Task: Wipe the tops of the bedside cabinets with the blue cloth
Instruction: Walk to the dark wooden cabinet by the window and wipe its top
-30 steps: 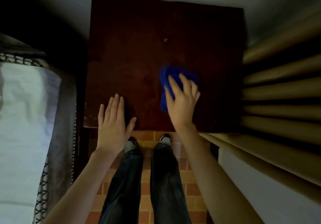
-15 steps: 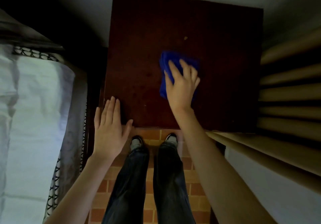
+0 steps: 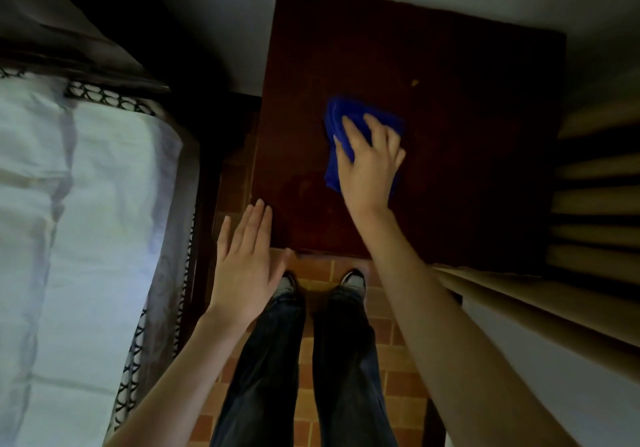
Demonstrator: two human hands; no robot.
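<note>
Since a second ago I see my right hand (image 3: 369, 166) has pushed the blue cloth (image 3: 362, 117) farther up the cabinet's tabletop (image 3: 467, 134), pressing it flat under spread fingers, near the middle. My left hand (image 3: 244, 266) has slid off the near-left corner, flat and empty, only fingertips over the edge. The cloth's middle is hidden under my palm; the dim far corners are hard to read.

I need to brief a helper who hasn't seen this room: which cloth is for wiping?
Find the dark wooden bedside cabinet between the bed and the curtain folds. On its top, under the right hand, lies the crumpled blue cloth, the only bright blue thing here.
</note>
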